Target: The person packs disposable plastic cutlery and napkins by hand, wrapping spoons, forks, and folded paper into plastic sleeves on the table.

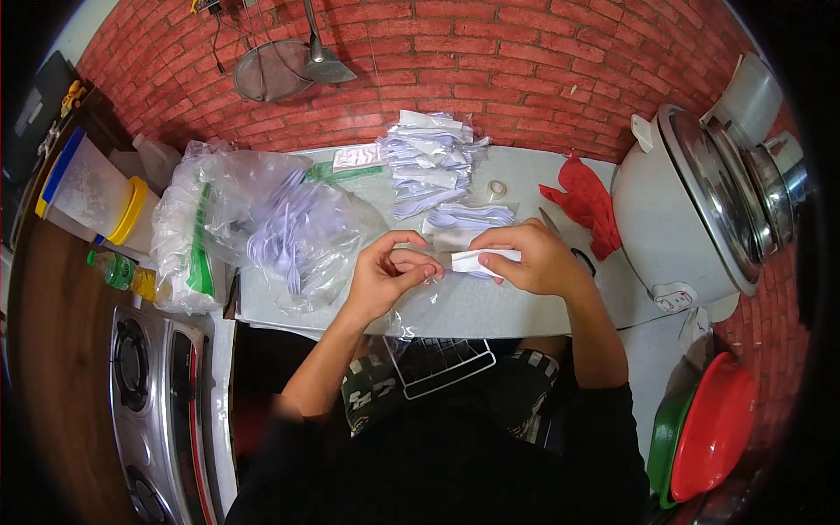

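My right hand (538, 258) holds a folded white paper napkin (477, 260) between thumb and fingers, with a bit of pale plastic showing beneath it. Close to the napkin's left end is my left hand (394, 273), its thumb and fingertips pinched together; what they hold, if anything, is too small to make out. Thin clear plastic (404, 325) glints below that hand at the table edge. Just beyond both hands lies a small group of wrapped white plastic spoons (472, 215). Behind it rises a stack of packed cutlery and napkins (429, 157).
A clear bag of loose plastic forks and spoons (284, 236) lies left. A tape roll (497, 189), red cloth (584, 203) and partly hidden knife (549, 221) lie right of the stack. A large rice cooker (669, 206) stands right, a gas stove (157, 411) lower left.
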The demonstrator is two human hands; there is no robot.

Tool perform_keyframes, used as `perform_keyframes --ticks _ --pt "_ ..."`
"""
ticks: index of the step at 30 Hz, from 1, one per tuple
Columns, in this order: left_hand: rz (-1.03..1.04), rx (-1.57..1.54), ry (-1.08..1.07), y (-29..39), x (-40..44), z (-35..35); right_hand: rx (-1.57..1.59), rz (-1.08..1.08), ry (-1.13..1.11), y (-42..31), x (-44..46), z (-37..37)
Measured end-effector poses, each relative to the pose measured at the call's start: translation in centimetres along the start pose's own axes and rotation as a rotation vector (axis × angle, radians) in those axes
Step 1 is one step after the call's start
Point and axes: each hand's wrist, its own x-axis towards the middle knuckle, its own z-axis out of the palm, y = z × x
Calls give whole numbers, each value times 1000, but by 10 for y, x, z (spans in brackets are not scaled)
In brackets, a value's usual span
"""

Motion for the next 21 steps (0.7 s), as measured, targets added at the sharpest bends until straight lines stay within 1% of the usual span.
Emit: perform_keyframes --ticks 1,5,7,8,10,11,13,14,16,21 --pt "-2 5 7 1 0 2 4 43 -43 -2 1 -1" --pt "-33 7 -1 2 -1 4 0 100 -91 -12 5 -4" --pt "-40 2 36 1 -2 5 -11 120 -188 -14 8 -6" --pt "-39 2 36 0 -2 5 -12 119 -188 -16 9 -7" --pt "-48 16 20 0 -3 5 -13 160 -263 -19 10 -8" --pt "-47 15 22 -1 -4 5 -14 160 -266 -12 10 -6" --pt "-48 -22 -11 -3 -5 5 -122 -57 -150 4 9 -2" --pt "-48 -24 -10 -2 -6 5 -122 -56 -152 7 7 -4" --pt "-99 113 -32 -1 -8 5 -110 -1 -133 0 5 -7" --pt "-100 57 -54 -4 -10 9 -141 -3 -132 -6 1 -9"
